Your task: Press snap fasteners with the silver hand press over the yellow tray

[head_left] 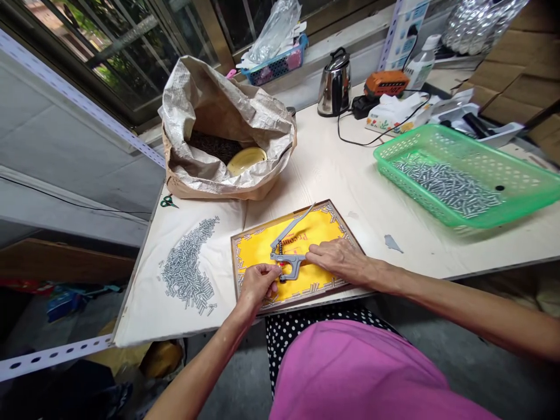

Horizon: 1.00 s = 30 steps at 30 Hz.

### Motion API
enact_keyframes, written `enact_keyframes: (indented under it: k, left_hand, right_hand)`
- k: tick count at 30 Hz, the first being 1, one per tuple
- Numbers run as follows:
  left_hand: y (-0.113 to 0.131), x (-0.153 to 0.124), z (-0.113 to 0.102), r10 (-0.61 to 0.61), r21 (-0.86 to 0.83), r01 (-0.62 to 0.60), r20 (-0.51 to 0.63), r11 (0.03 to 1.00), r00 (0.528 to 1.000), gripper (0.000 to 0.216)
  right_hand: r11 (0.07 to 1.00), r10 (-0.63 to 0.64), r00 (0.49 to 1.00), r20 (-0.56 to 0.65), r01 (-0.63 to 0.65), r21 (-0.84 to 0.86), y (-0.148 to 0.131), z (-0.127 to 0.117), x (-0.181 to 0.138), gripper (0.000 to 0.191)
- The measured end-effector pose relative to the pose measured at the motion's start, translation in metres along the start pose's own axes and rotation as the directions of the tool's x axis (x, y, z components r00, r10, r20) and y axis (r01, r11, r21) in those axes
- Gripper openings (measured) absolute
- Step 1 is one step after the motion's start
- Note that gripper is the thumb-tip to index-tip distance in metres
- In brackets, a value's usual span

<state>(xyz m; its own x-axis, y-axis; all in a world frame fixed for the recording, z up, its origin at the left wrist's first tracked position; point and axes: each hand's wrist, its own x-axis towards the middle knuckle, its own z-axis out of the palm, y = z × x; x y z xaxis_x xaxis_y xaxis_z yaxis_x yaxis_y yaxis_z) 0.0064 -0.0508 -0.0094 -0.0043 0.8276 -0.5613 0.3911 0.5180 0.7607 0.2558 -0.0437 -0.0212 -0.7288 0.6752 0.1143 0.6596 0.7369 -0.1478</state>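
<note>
A grey metal hand press [285,244] with a long lever stands on a yellow board with a brown frame [319,224] at the table's front edge. My left hand [258,281] is pinched closed at the tool's jaw, on something too small to name. My right hand [336,258] rests fingers-down on the tool's base, holding it on the board. A pile of small silver metal pieces [189,268] lies on the white tabletop to the left of the board.
A green plastic basket [516,175] holding several silver pieces sits at the right. An open paper sack [219,111] with dark contents and a yellow bowl stands at the back left. Green-handled scissors [168,202], a steel kettle [335,84], a tissue pack and cables lie behind.
</note>
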Motion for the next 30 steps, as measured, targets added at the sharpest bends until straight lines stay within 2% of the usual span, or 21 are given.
enact_keyframes:
  k: [8, 11, 14, 18, 22, 26, 28, 30]
  left_hand:
    - [0.008, 0.002, 0.005, -0.056, 0.094, 0.058, -0.021, 0.994, 0.998, 0.028]
    - [0.014, 0.002, 0.004, -0.065, 0.155, 0.062, 0.016, 0.986, 0.998, 0.027]
    - [0.023, 0.002, 0.002, -0.14, 0.2, 0.12, 0.088, 0.972, 0.986, 0.028]
    - [0.036, 0.001, 0.001, -0.261, 0.253, 0.223, 0.129, 0.941, 0.957, 0.021]
    - [0.04, -0.002, 0.002, -0.299, 0.25, 0.259, 0.138, 0.933, 0.944, 0.019]
    - [0.037, -0.004, 0.003, -0.288, 0.221, 0.255, 0.133, 0.941, 0.948, 0.024]
    - [0.034, -0.005, 0.003, -0.281, 0.219, 0.249, 0.13, 0.943, 0.951, 0.025]
    - [0.031, -0.005, 0.003, -0.28, 0.215, 0.249, 0.128, 0.944, 0.951, 0.023]
  right_hand:
    - [0.999, 0.034, 0.998, 0.051, -0.035, 0.018, 0.005, 0.004, 0.001, 0.016]
    - [0.998, 0.05, 0.995, 0.092, -0.054, 0.044, 0.008, 0.005, 0.003, 0.015]
    - [0.995, 0.06, 0.99, 0.128, -0.07, 0.074, 0.009, 0.005, 0.003, 0.014]
    - [0.993, 0.055, 0.99, 0.133, -0.069, 0.099, 0.01, 0.004, 0.004, 0.013]
    - [0.995, 0.062, 0.987, 0.145, -0.073, 0.068, 0.008, 0.005, 0.005, 0.015]
    - [0.995, 0.091, 0.988, 0.125, -0.096, 0.038, 0.01, 0.008, 0.005, 0.015]
    - [0.994, 0.088, 0.994, 0.06, -0.091, 0.06, 0.015, 0.008, 0.005, 0.025]
    - [0.994, 0.088, 0.996, -0.017, -0.087, 0.069, 0.023, 0.007, 0.006, 0.049]
